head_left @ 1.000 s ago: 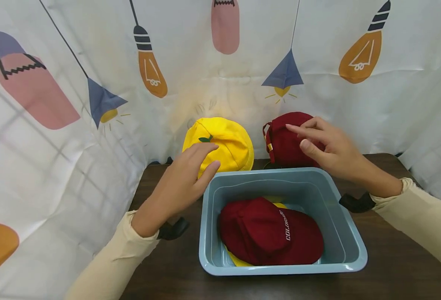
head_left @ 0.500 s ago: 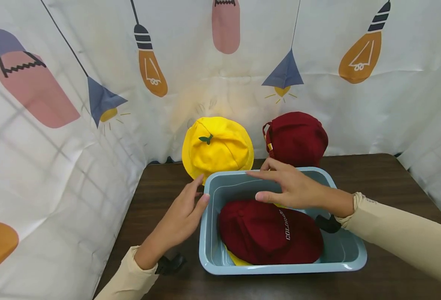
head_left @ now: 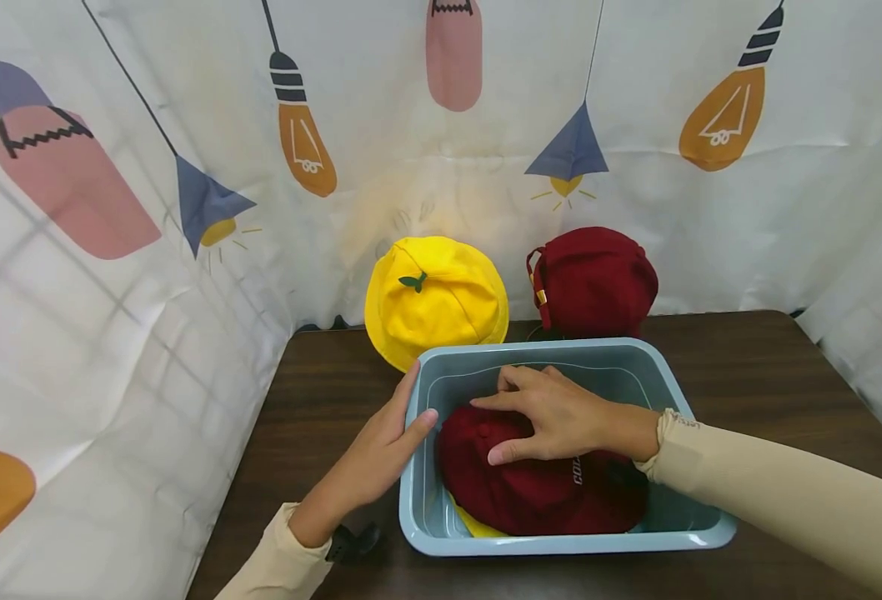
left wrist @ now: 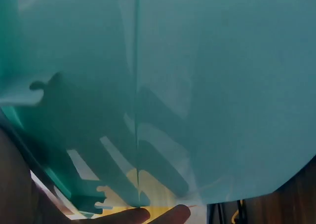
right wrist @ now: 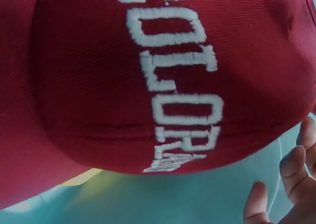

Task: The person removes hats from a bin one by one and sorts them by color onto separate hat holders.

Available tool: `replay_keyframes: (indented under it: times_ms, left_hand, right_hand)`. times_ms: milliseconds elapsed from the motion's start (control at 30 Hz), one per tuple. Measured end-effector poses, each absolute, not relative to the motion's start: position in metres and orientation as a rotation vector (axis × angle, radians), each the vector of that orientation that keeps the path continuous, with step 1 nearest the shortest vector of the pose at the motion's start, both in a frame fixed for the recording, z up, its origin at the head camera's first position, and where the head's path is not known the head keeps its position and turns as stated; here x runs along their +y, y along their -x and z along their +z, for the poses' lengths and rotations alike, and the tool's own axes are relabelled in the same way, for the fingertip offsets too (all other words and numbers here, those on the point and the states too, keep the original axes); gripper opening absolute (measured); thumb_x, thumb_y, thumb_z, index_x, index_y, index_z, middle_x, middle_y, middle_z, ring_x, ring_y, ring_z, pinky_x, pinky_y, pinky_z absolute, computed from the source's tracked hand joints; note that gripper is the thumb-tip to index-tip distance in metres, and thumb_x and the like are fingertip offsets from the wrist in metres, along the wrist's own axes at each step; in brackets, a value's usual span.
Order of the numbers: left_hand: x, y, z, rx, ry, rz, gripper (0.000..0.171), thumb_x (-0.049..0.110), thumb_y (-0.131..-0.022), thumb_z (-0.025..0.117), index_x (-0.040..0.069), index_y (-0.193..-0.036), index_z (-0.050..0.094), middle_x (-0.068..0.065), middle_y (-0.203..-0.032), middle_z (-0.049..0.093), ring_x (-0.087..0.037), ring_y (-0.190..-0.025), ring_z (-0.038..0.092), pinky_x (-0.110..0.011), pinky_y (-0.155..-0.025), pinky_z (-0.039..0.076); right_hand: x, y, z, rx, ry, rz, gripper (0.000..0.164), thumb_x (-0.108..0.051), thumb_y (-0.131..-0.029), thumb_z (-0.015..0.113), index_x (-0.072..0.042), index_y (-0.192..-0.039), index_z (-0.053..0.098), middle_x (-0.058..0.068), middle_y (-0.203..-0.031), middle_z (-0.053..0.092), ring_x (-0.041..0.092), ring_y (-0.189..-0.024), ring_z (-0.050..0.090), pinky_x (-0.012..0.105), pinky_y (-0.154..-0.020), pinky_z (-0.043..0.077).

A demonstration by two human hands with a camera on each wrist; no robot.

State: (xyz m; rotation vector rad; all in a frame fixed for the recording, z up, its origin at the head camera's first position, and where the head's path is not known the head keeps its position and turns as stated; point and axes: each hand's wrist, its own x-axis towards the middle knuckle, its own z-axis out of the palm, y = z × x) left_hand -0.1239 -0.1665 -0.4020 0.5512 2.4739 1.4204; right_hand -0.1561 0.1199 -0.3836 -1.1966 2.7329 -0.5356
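In the head view, a dark red baseball cap (head_left: 561,500) with white lettering lies in a light blue plastic bin (head_left: 561,546), over a piece of yellow fabric (head_left: 478,523). My right hand (head_left: 557,417) is over the crown, thumb and fingers spread with nothing between them. The right wrist view has these fingertips (right wrist: 295,167) beside the edge of the cap (right wrist: 98,86). At the bin's left rim is my left hand (head_left: 373,454), fingers fairly straight and thumb across the rim. Its fingertips (left wrist: 173,215) show below the bin's blue wall (left wrist: 222,86) in the left wrist view.
Behind the bin, a yellow bucket hat (head_left: 444,304) with a green sprout sits on the dark wooden table (head_left: 756,358). To its right stands another dark red cap (head_left: 598,279), strap side to the left. A white curtain (head_left: 448,183) printed with lamps hangs behind.
My right hand has come from the rear red cap down and left into the bin, over the lettered cap. My left hand has moved from the yellow hat to the bin's left rim.
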Motion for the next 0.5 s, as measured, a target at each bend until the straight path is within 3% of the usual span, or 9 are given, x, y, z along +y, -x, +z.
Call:
replay_keyframes:
  times_ms: [133,300,500]
  left_hand:
    - [-0.167,0.124,-0.405,2.44,-0.541,1.45,0.075,0.041,-0.107,0.049,0.039,-0.164,0.0,-0.003,-0.166,0.032,-0.033,-0.13,0.06,-0.041,-0.085,0.062]
    - [-0.168,0.125,-0.407,2.441,-0.589,1.461,0.072,0.039,-0.109,0.045,0.033,-0.165,0.0,-0.008,-0.168,0.027,-0.037,-0.132,0.058,-0.043,-0.086,0.062]
    - [-0.169,0.125,-0.409,2.436,-0.59,1.465,0.071,0.039,-0.109,0.043,0.033,-0.165,0.0,-0.006,-0.17,0.022,-0.039,-0.138,0.052,-0.047,-0.092,0.06]
  right_hand:
    - [0.118,0.157,-0.385,2.722,1.222,-0.491,0.073,-0.08,-0.083,0.06,-0.035,-0.14,0.063,-0.012,-0.098,0.049,0.002,-0.088,0.045,0.028,-0.071,0.037]
    - [0.118,0.158,-0.393,2.696,1.243,-0.462,0.075,-0.082,-0.082,0.059,-0.035,-0.14,0.063,-0.012,-0.097,0.047,0.003,-0.089,0.045,0.029,-0.07,0.035]
    - [0.117,0.159,-0.398,2.684,1.277,-0.471,0.068,-0.077,-0.082,0.064,-0.035,-0.136,0.067,-0.014,-0.093,0.045,0.001,-0.088,0.045,0.028,-0.07,0.035]
